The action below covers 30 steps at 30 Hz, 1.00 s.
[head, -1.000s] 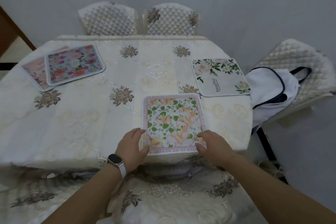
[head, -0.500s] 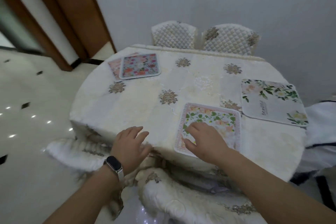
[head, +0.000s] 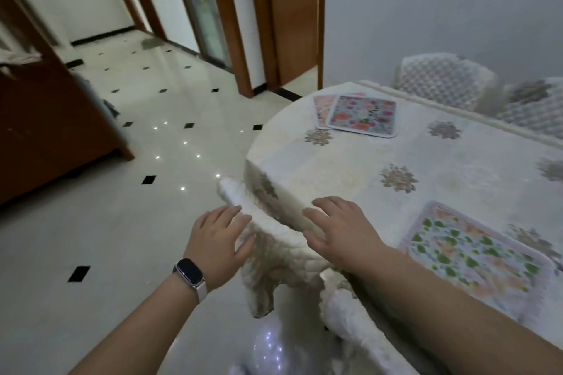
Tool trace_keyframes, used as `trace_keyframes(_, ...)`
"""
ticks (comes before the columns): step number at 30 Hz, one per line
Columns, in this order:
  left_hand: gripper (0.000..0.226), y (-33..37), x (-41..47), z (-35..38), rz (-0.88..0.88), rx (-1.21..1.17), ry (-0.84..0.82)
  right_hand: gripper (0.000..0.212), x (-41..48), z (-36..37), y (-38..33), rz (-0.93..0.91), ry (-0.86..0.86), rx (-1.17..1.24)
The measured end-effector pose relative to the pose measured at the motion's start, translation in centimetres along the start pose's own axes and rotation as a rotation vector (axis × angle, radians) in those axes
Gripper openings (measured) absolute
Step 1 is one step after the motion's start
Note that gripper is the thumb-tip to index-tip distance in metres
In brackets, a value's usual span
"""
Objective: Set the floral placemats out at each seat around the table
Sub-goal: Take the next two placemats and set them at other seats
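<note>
While we lean over the near edge of the table (head: 335,161), both our hands hold nothing. Our left hand (head: 217,240), with a watch (head: 189,272) on its wrist, is just off the table's rim, above the white cover of a chair (head: 268,231) tucked under it. Its fingers are spread and almost straight, and we cannot tell whether they touch the cover. Our right hand (head: 341,228) is palm down at the table's edge, fingers spread and relaxed, tips pointing left towards the rim; whether it presses the cloth or hovers over it we cannot tell.

Near our right forearm, a green mat (head: 475,256) with leaves and a pink border lies flat close to the near edge, apart from both hands. At the far left side of the table a blue mat (head: 362,116) with pink flowers lies partly on top of a pink mat (head: 323,105), whose left strip shows from under it. Both are well apart from our hands.

Two quilted chairs (head: 441,79) stand behind the table, and to the left a pale tiled floor (head: 122,192) runs to brown doors (head: 292,24)
</note>
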State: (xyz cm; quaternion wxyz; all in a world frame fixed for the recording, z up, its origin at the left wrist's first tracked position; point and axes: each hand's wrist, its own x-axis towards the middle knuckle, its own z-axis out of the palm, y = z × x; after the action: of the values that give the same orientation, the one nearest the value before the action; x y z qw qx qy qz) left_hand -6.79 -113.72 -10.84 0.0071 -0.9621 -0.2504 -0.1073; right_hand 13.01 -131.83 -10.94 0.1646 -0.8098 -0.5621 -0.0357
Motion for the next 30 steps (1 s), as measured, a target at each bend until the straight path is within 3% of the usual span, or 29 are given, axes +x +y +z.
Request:
trace_keyframes(11, 0.044, -18.8, -2.9, -1.2, -0.087, -0.08, 0.099, 0.048, 12.9, 5.5, -14.3, -0.106, -0.086, -0.127)
trace_keyframes(19, 0.045, -34.0, -5.8, -0.4, -0.206, -0.067, 0.061, 0.047, 22.2, 11.2, -26.5, -0.237, -0.088, -0.132)
trace_keyframes(30, 0.045, -44.3, -6.0, 0.6, -0.321, -0.082, 0.037, 0.049, 30.7, 16.8, -33.1, -0.387, -0.12, -0.152)
